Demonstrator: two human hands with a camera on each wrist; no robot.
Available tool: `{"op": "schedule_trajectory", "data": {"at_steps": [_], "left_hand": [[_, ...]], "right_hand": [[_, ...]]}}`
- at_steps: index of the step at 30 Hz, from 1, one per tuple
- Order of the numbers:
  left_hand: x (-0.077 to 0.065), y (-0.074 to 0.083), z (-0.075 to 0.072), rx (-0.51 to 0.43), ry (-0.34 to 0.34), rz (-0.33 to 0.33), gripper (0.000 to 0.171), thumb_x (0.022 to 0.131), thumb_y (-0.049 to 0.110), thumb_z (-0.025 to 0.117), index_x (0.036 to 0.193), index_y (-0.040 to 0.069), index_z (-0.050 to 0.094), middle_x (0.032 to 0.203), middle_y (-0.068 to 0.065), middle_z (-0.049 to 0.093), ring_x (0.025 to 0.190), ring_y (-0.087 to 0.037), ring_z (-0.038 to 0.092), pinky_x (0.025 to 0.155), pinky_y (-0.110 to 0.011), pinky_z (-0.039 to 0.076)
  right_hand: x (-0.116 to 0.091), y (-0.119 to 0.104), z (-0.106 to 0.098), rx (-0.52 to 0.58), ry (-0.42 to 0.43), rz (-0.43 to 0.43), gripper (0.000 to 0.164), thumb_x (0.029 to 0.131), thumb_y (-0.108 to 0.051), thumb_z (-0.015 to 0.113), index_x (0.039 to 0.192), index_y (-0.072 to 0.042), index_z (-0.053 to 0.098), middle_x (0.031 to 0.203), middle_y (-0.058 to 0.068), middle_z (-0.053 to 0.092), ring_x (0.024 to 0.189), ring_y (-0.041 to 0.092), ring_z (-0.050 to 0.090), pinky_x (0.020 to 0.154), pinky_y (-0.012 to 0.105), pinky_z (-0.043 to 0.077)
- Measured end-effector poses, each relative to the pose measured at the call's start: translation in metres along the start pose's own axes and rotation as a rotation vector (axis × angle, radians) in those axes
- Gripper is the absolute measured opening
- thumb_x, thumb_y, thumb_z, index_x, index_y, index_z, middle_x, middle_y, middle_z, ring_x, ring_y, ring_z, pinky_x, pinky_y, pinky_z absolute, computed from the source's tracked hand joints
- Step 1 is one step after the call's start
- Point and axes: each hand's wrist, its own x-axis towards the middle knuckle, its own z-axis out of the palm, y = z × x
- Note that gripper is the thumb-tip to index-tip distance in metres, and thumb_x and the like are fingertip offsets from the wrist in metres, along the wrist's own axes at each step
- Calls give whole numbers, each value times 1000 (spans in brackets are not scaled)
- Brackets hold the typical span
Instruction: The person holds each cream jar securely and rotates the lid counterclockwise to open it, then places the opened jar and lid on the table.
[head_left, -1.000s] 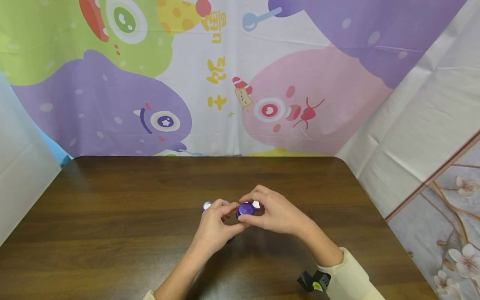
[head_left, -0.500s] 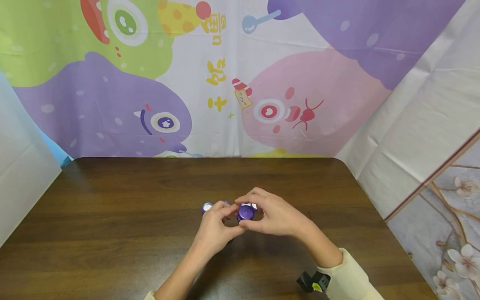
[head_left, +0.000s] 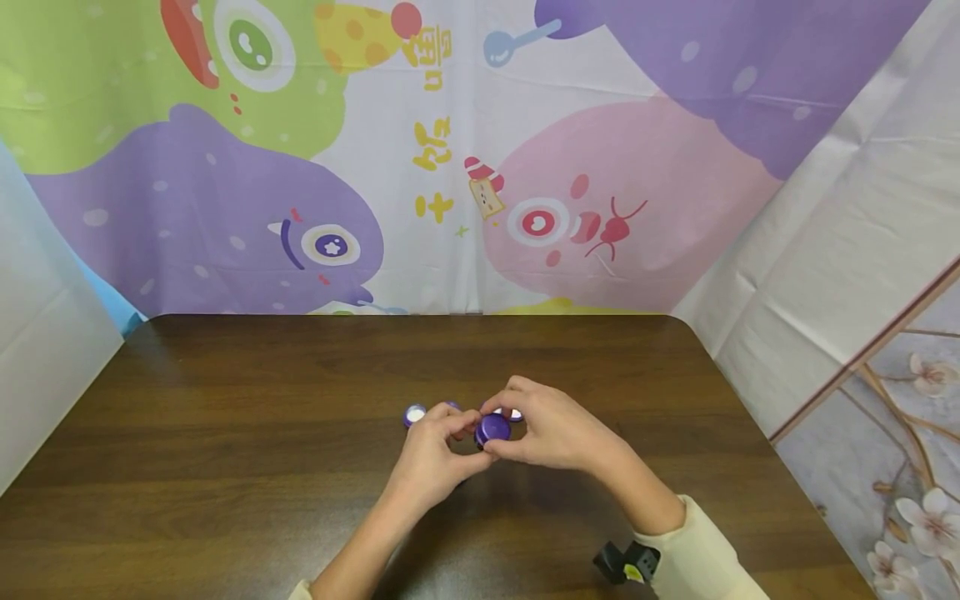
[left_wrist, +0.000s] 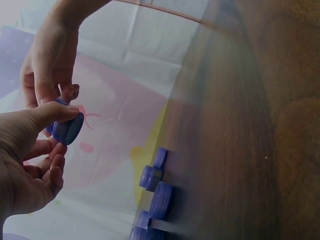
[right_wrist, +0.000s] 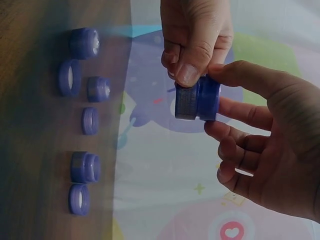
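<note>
Both hands hold one small purple cosmetic jar [head_left: 492, 428] above the table. My left hand [head_left: 431, 457] pinches the labelled jar body [right_wrist: 185, 105], its thumb across the side in the right wrist view. With thumb and curled fingers, my right hand [head_left: 558, 429] grips the purple lid [right_wrist: 208, 100], which sits on the upper end of the body. In the left wrist view the flat base of the jar [left_wrist: 74, 128] faces the table. The fingertips of the two hands nearly meet at the jar.
Behind the hands, on the wooden table [head_left: 262, 442], stand more purple jars, one being this open jar [right_wrist: 86, 166], with loose lids such as this one [right_wrist: 79, 199] beside them. A cartoon-printed curtain [head_left: 435, 275] hangs behind the table. The right sleeve carries a black device [head_left: 628, 563].
The jar has shifted slightly toward the body in the head view. My right fingers have moved a little around the lid, while the left hand stays almost still.
</note>
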Motion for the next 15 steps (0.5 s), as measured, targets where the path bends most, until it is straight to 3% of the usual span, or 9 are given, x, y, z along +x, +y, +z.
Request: {"op": "schedule_trajectory", "data": {"at_steps": [8,15], "left_hand": [[1,-2,0,-8,-5,-19,35,68,19,82,100,7,72,85,-1,60,82,-19,56,72,-33,52],[1,-3,-1,34,-12,-43,35,67,19,83,98,6,72,85,-2,62,79,-19,57,68,-23,47]], "right_hand": [[-4,6,-1,67,-15,-12,35,75,-21,75,106,-13,60,96,-4,57,84,9,55,73,20,49],[-15,22,1,142,1,68,37,75,-17,72,107,-13,56,94,-1,57,73,10,51,62,20,45]]}}
